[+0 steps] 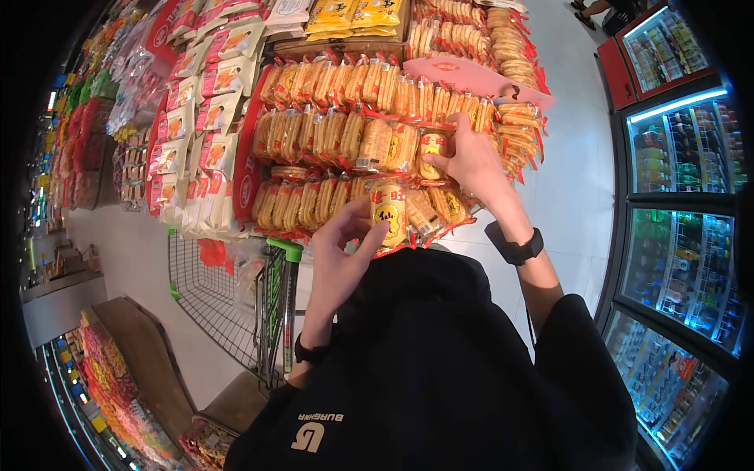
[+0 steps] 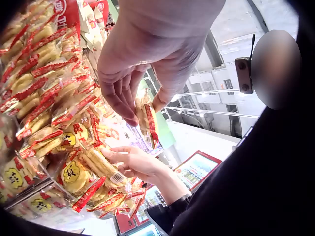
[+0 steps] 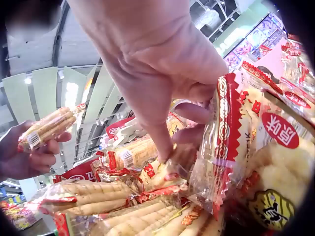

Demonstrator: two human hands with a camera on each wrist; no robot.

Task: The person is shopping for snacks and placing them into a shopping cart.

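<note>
My left hand (image 1: 342,245) holds a clear packet of rice crackers (image 1: 390,213) with a yellow round label and red print, just in front of the display. In the left wrist view that packet (image 2: 146,120) is seen edge-on between thumb and fingers. Farther right, my right hand (image 1: 477,163) reaches into the rows and pinches another rice cracker packet (image 1: 433,154) standing among the others. From the right wrist, the thumb presses on a packet (image 3: 170,172), while the fingertips are partly hidden behind a red-edged wrapper (image 3: 225,142).
Rows of rice cracker packets (image 1: 314,141) fill the stepped display. White and pink packets (image 1: 216,110) line its left side, yellow bags (image 1: 353,16) its back. A wire shopping cart (image 1: 224,294) stands at left, drinks fridges (image 1: 679,212) at right. A pink sign (image 1: 455,74) lies over the crackers.
</note>
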